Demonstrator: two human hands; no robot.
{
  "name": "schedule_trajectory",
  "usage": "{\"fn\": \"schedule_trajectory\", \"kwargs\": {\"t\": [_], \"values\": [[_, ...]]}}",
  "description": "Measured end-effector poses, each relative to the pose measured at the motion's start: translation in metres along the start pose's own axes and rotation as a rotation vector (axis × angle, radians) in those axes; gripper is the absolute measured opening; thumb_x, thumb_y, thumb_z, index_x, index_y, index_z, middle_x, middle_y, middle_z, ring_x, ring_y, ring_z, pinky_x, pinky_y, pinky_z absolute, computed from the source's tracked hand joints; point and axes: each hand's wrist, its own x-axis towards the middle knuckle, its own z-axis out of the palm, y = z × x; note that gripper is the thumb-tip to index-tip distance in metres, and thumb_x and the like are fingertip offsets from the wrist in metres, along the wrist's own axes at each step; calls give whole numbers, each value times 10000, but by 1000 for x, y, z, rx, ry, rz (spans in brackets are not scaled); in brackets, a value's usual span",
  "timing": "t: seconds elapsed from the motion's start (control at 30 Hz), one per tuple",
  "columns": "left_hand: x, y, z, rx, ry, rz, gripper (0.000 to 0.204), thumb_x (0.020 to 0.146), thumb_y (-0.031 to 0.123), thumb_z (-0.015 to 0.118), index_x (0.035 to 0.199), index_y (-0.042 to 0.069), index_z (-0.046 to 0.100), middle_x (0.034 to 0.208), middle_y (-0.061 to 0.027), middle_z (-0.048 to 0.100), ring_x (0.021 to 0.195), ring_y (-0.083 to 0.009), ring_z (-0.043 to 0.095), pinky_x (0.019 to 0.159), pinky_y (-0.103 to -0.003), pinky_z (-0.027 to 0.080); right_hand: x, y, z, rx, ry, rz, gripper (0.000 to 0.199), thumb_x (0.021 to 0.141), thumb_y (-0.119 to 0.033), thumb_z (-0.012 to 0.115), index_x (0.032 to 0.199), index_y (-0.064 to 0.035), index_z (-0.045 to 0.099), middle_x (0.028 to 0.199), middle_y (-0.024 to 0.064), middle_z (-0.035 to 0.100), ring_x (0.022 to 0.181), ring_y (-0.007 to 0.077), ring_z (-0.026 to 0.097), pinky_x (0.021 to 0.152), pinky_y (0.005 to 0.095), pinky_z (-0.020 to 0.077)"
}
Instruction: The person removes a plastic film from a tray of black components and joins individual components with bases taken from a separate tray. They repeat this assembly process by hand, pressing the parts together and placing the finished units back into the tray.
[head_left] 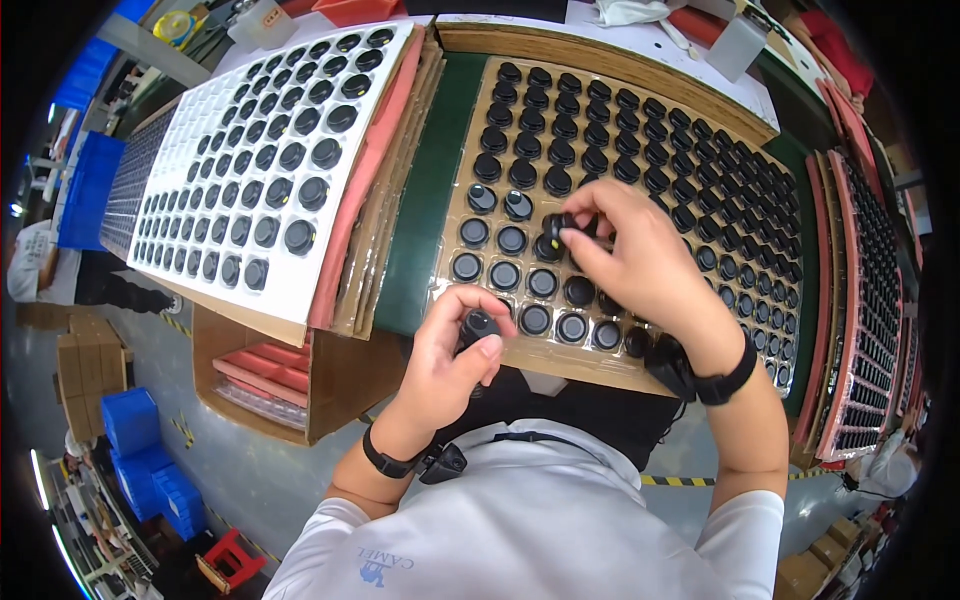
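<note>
My left hand (445, 350) is curled around a short black cylindrical part (478, 325), just over the near left edge of a clear plastic tray (450, 255). Thumb and fingers of my right hand (645, 260) pinch a black round part (556, 232) above the same tray, with a small yellow mark showing low on it. Rows of similar black parts fill the tray. Those at the far side stand taller, while several near ones (512, 240) show flat grey-black round tops. My right hand hides some of the pockets beneath it.
At the left a white tray (310, 265) of black parts lies on stacked cardboard and pink sheets (360, 170). More filled trays (850, 330) stand at the right. A wooden ledge (600, 55) borders the green bench top (415, 200). Below left is a cardboard box (225, 345).
</note>
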Motion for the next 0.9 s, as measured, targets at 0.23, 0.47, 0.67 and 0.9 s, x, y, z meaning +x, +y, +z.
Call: {"fn": "schedule_trajectory", "kwargs": {"t": [0.23,0.47,0.67,0.9], "values": [[3,-4,-5,-148,-68,-16,334,833,250,472,1004,-36,447,894,-173,537,619,-143,505,483,-240,419,23,21,15,-487,-3,-39,188,743,-133,659,868,-9,593,805,116,598,819,284,583,727,378,455],[2,-4,-6,-169,-74,-23,310,827,231,449,985,-36,454,893,-179,538,632,-149,514,492,-245,429,27,21,24,-600,6,-100,168,740,-135,664,837,-12,602,799,117,597,813,300,578,733,390,450],[1,-5,-7,-167,-112,-22,252,861,111,389,1044,-45,467,921,-117,551,684,-119,517,566,-238,443,7,-8,22,-486,61,-226,153,736,-127,679,822,-21,610,796,107,580,788,288,570,711,369,447],[2,2,0,-75,-125,-38,263,933,116,417,1113,-64,484,959,-104,567,746,-119,535,594,-247,455,-25,-31,24,42,-200,-204,209,761,-106,686,931,-22,599,820,86,539,751,241,547,656,311,454]]}}
